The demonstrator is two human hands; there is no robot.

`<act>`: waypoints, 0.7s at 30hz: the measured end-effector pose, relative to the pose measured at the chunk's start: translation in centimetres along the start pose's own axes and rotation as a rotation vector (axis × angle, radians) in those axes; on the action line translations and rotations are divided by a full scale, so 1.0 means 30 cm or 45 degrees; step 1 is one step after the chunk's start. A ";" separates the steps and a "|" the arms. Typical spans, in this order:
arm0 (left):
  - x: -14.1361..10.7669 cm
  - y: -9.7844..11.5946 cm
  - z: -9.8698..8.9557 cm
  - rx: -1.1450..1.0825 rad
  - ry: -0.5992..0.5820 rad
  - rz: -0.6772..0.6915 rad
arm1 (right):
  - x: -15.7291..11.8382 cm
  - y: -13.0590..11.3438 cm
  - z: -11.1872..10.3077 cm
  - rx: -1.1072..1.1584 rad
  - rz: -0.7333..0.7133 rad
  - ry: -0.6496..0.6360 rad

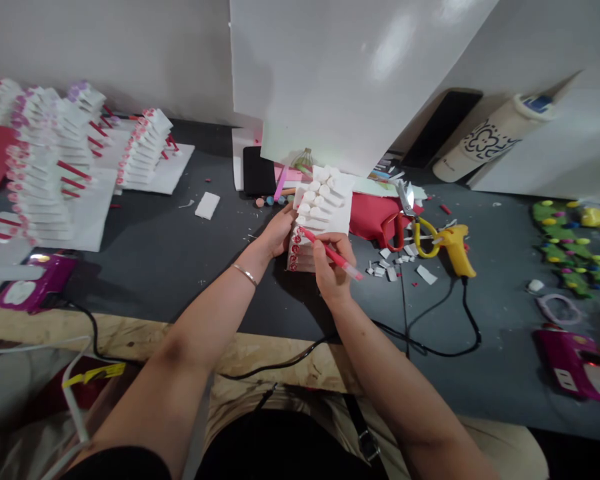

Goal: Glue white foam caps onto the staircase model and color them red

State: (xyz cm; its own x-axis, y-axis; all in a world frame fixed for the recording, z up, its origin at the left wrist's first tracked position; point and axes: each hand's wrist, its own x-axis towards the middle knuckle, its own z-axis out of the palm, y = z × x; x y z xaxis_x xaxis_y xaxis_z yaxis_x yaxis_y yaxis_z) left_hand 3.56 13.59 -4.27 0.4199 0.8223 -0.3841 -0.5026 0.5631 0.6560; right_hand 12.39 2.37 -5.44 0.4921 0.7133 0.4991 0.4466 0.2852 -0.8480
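Note:
My right hand (334,267) is closed around a red marker (341,261), its tip at the rolled ends on a white stepped paper model (333,212). The lower ends along the model's left edge carry red marks; the upper ends are plain white. My left hand (280,230) grips the left edge of the model, its fingers partly hidden behind it. Just right of the model lies a red sheet (366,215), with scissors (405,200) resting at its right side.
A yellow glue gun (457,250), its black cord running across the table, lies among white scraps (391,272). Similar stepped models (143,150) stand at left. A black phone (259,172) is behind my hands. A tumbler (485,143) and purple power strip (573,363) are at right.

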 end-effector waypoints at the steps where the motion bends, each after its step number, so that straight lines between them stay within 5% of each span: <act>1: 0.000 0.000 0.000 0.000 0.001 -0.002 | 0.000 -0.001 0.000 -0.006 -0.003 0.005; 21: 0.007 -0.006 -0.002 -0.025 -0.036 0.007 | -0.004 -0.003 -0.003 -0.007 -0.001 0.032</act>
State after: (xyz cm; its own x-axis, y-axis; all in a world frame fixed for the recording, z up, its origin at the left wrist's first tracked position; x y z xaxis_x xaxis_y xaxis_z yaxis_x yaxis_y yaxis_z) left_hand 3.68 13.68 -4.50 0.4384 0.8229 -0.3615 -0.5195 0.5602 0.6452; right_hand 12.37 2.21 -5.42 0.5103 0.6968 0.5041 0.4511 0.2822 -0.8467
